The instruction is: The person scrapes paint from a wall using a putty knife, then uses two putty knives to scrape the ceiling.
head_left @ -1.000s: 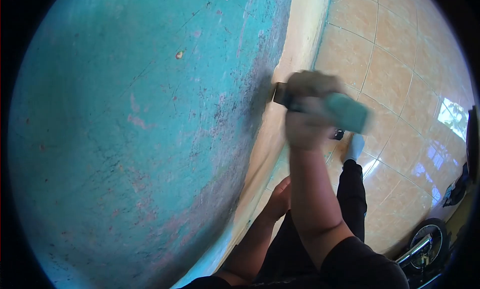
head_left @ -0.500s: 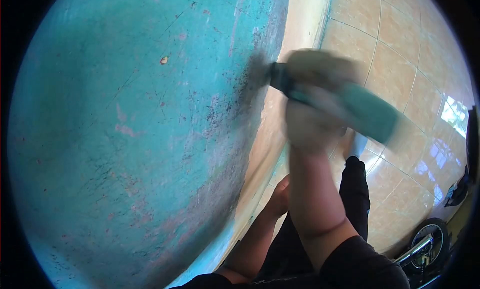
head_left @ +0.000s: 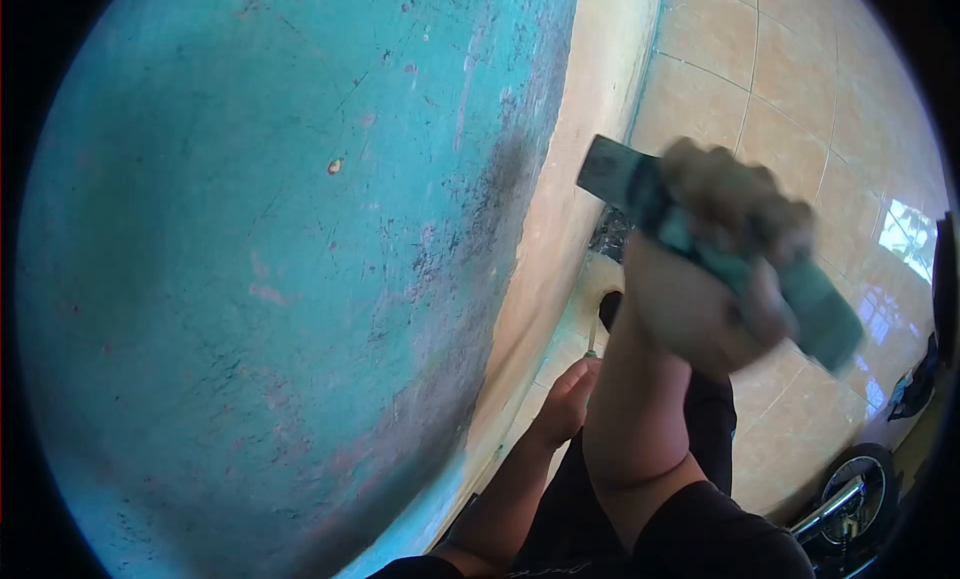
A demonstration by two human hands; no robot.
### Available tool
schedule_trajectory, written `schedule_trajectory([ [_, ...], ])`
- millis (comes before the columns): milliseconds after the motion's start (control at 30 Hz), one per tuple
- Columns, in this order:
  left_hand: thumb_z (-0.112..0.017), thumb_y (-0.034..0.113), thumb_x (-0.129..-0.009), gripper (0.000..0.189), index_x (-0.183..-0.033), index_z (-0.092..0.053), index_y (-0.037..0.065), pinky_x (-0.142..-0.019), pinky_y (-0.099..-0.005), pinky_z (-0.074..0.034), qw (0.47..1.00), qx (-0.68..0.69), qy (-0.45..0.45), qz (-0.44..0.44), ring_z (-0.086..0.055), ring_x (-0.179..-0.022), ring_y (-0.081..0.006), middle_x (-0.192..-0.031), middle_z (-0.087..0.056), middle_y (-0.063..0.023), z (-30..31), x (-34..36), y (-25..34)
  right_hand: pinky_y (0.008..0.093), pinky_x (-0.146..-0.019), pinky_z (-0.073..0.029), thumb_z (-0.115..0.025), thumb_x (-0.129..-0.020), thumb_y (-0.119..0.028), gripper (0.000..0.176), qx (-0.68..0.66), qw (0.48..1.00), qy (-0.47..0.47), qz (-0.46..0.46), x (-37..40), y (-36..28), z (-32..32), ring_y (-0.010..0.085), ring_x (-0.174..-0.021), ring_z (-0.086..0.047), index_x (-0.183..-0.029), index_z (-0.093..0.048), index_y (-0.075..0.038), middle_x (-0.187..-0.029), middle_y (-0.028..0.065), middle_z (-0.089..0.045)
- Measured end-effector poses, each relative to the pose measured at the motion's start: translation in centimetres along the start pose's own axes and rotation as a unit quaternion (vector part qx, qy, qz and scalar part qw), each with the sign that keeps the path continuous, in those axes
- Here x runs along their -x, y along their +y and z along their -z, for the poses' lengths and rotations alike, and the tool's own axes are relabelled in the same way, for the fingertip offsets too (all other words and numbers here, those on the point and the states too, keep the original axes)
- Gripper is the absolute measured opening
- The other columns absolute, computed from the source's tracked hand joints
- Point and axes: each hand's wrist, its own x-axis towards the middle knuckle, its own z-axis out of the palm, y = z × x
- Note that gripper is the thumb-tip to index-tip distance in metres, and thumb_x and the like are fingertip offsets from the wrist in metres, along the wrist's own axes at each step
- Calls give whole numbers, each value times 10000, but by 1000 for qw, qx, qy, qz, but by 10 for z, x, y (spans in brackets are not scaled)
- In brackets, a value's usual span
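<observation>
My right hand (head_left: 725, 249) is closed around a thick green tool (head_left: 825, 314) with a dark collar and a flat grey end, slightly blurred by motion. That flat end points up-left, over the wall's pale lower strip. Lower down and partly behind my right forearm, my left hand (head_left: 570, 401) is closed on a thin pale rod (head_left: 592, 331) with a greenish collar where it meets the fingers. The teal painted wall (head_left: 300, 279) fills the left side, scuffed grey along its lower part. Neither hand touches it.
A bare, pale strip (head_left: 545, 239) runs along the wall's base. Glossy beige tiles (head_left: 790, 139) cover the floor. Close to the wall's foot lies a dark speckled patch (head_left: 608, 234). A motorcycle wheel (head_left: 858, 499) stands at lower right.
My right hand has swung down and right with the green tool, whose end is now away from the wall's dark, scuffed area. The rod in my left hand has come into sight.
</observation>
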Motion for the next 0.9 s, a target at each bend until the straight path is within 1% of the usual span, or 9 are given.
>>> schedule_trajectory([
  [100,-431,270,-984,353,-1219,-502,16,-811,-252,-451,1000,-22,17,-12,-549,-955,-101,-1052,-594,-52,8,-11,-20,323,-595,-295,-469,-732,-259,159,-7,1000,-23,-8,28,28,5,146,-589,-347,-765,-356,-153,-645,10,-370],
  [167,-432,271,-983,354,-1220,-502,16,-812,-253,-451,998,-48,17,-31,-549,-957,-102,-1055,-594,-53,8,-11,-20,318,-573,-283,-501,-728,-201,175,89,993,-55,-53,41,33,-4,146,-575,-340,-781,-355,-119,-656,20,-363],
  [300,-435,274,-982,357,-1221,-501,16,-813,-253,-451,1000,-24,4,-5,-549,-960,-103,-1059,-593,-55,3,-10,-11,321,-563,-296,-548,-710,-148,189,-50,998,-26,-10,20,1,-12,151,-577,-345,-770,-377,-97,-665,29,-378],
  [367,-436,275,-981,359,-1222,-501,16,-814,-253,-451,1000,-23,2,2,-549,-961,-103,-1061,-593,-55,4,-10,-11,328,-574,-305,-541,-715,-173,193,114,992,8,-48,46,3,-6,157,-583,-347,-796,-381,-102,-672,37,-380],
  [433,-438,276,-981,360,-1223,-500,16,-815,-254,-451,1000,-30,1,4,-549,-962,-104,-1063,-593,-56,4,-9,-12,352,-573,-359,-675,-713,-202,300,37,998,-39,-43,52,24,-14,206,-581,-414,-761,-415,-60,-683,50,-422],
  [533,-440,278,-980,363,-1224,-500,16,-816,-254,-451,1000,-28,1,8,-549,-965,-104,-1066,-593,-57,5,-6,-15,330,-599,-313,-534,-724,-210,201,17,998,-18,-50,48,21,-6,161,-580,-343,-838,-398,-115,-684,50,-391],
  [633,-441,279,-979,365,-1225,-499,16,-817,-255,-451,1000,-26,-3,8,-549,-967,-105,-1069,-592,-58,9,-7,-13,331,-579,-313,-599,-752,-255,242,-36,999,-9,-17,35,-14,-17,165,-582,-362,-782,-403,-117,-646,31,-384],
  [800,-445,282,-977,369,-1227,-498,16,-820,-255,-451,999,-37,-4,11,-549,-971,-106,-1074,-592,-60,12,-9,-18,356,-633,-384,-512,-713,-271,243,215,972,-66,-71,78,31,8,211,-627,-456,-809,-436,-61,-682,81,-469],
  [900,-447,284,-977,371,-1228,-498,16,-821,-256,-451,1000,-28,-1,12,-549,-973,-107,-1077,-591,-61,15,-7,-20,354,-594,-359,-583,-743,-303,268,89,996,-7,-19,59,3,8,194,-592,-425,-780,-428,-88,-657,56,-445],
])
